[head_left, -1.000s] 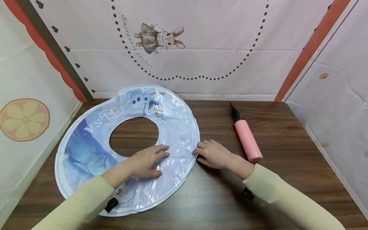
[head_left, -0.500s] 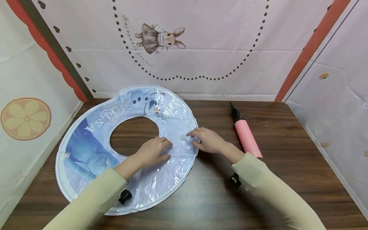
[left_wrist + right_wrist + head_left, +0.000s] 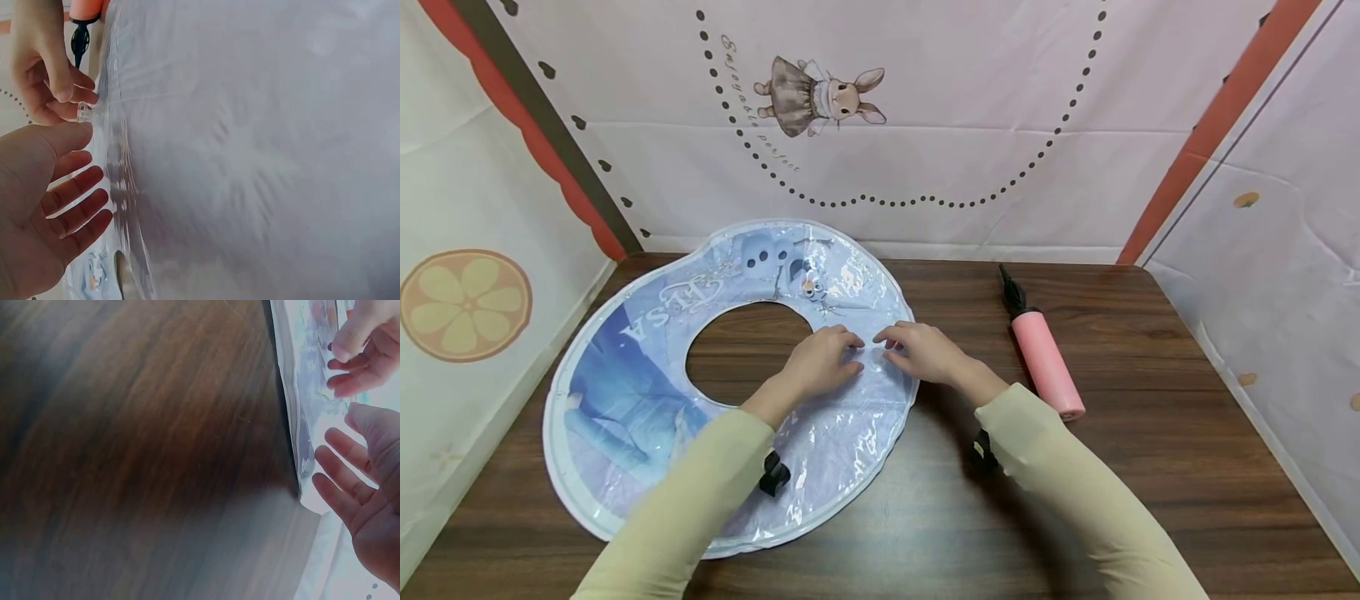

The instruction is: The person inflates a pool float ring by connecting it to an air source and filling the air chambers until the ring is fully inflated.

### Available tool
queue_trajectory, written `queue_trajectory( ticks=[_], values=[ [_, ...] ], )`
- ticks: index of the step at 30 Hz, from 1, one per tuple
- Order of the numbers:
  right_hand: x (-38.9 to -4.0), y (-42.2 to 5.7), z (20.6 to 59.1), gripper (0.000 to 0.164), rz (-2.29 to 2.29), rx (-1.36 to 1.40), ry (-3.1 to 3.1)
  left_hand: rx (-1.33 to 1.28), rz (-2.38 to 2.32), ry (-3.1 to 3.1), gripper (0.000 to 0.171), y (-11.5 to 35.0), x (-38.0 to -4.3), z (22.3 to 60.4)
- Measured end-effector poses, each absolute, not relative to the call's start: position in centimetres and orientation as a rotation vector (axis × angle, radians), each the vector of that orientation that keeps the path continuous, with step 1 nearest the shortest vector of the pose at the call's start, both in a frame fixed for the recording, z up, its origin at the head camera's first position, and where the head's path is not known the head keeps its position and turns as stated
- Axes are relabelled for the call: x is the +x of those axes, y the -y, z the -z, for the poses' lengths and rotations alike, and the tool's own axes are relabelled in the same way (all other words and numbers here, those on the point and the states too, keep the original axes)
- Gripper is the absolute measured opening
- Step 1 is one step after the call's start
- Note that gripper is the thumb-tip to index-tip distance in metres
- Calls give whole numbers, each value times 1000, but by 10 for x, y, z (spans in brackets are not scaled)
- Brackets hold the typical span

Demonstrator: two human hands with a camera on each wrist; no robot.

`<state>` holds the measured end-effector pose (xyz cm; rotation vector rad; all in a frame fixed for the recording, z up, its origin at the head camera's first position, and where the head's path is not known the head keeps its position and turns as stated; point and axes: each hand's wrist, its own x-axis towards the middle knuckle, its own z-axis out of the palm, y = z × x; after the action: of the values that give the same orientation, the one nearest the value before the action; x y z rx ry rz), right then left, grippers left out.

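A blue and lilac swim ring (image 3: 625, 400) with shiny printed vinyl lies nearly flat on the table, its round hole at the middle left. Both hands are over its right side, fingertips facing each other. The left hand (image 3: 822, 360) has loosely bent, spread fingers; its thumb tip is right at a small clear valve (image 3: 84, 112) in the left wrist view. The right hand (image 3: 925, 352) comes from the other side, its fingertips close to that valve. In the right wrist view the right hand (image 3: 375, 481) shows relaxed, parted fingers, with the left hand (image 3: 369, 353) above it.
A pink hand pump (image 3: 1048, 364) with a black nozzle lies on the brown wooden table (image 3: 1150, 467), right of the ring. Fabric walls printed with a rabbit (image 3: 816, 98) and fruit enclose the table at the back and both sides.
The left hand has slid up and right across the ring. The right hand has moved from the ring's right edge inward and up, so the two hands are now close together.
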<state>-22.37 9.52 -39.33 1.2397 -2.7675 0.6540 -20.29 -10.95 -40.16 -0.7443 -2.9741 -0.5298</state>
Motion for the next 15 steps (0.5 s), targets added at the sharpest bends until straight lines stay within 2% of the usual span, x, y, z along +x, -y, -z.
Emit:
queue_trajectory(
  ticks=[15],
  values=[
    [-227,-94,398,11,-579,1263,2738,-754,675,2934,33,97,-221,411]
  ],
)
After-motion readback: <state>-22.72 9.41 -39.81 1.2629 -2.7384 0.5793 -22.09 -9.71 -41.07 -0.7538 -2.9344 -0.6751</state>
